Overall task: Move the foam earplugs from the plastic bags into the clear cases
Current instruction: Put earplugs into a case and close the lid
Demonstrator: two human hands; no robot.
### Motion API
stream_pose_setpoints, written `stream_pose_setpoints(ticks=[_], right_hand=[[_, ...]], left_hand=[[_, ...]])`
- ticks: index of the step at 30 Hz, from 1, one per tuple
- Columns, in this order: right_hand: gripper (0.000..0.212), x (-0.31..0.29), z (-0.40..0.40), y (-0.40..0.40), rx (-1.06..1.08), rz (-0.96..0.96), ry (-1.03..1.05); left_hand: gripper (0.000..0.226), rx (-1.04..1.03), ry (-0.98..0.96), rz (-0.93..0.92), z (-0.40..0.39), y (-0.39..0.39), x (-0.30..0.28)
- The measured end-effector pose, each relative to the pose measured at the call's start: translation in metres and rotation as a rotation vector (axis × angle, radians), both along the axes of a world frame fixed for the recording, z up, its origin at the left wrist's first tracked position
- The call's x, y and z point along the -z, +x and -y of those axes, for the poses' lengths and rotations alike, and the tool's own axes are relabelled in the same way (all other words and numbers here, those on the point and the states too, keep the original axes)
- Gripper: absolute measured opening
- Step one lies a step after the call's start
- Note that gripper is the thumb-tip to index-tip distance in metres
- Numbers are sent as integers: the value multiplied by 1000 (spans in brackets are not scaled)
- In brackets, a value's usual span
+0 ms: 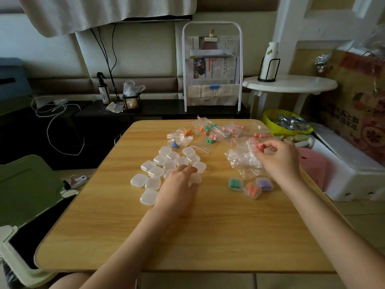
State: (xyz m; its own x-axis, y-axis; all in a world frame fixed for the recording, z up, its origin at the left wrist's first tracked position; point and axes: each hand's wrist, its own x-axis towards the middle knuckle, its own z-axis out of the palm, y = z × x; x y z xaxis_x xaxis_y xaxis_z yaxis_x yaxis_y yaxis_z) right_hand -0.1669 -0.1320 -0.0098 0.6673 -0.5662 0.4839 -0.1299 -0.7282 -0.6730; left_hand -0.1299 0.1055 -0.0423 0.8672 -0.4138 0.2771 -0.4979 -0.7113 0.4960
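My right hand (pixel 278 158) pinches pink foam earplugs (pixel 260 146) just above a heap of crumpled plastic bags (pixel 242 158) at the table's right. My left hand (pixel 179 184) lies over a cluster of several clear cases (pixel 164 163) at mid-table, its fingertips on one case (pixel 194 177); how firmly the fingers curl round it is hidden. Three closed cases sit near my right wrist: a green-filled case (pixel 235 183), an orange-filled case (pixel 252 189) and a purple-filled case (pixel 264 183). Several small bags with orange, green, pink and blue earplugs (pixel 208 132) lie at the far edge.
The wooden table (pixel 187 236) has bare surface toward me. A white round side table (pixel 289 84) and a yellow bowl (pixel 268 117) stand at the back right. A white foam box (pixel 350 176) sits right of the table, a green bin (pixel 27 188) to the left.
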Motion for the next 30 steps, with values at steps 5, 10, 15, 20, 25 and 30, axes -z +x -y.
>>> stream_pose_setpoints(ticks=[5, 10, 15, 20, 25, 30], right_hand=[[7, -3, -21, -2, -208, 61, 44], [21, -5, -52, -11, -380, 39, 261], [37, -5, -81, -19, -586, -84, 463], [34, 0, -93, -19, -569, -199, 465], [44, -1, -98, -21, -582, -330, 285], [43, -3, -97, -21, -651, -353, 302]], left_hand=[[36, 21, -325, -96, 4, -12, -11], [35, 31, -491, -138, 2, -22, -17], [44, 60, -635, -110, 0, -24, -20], [55, 102, -505, 55, -2, -30, -19], [59, 141, -427, 91, -3, -32, -16], [50, 156, -402, 151, -4, -25, -11]])
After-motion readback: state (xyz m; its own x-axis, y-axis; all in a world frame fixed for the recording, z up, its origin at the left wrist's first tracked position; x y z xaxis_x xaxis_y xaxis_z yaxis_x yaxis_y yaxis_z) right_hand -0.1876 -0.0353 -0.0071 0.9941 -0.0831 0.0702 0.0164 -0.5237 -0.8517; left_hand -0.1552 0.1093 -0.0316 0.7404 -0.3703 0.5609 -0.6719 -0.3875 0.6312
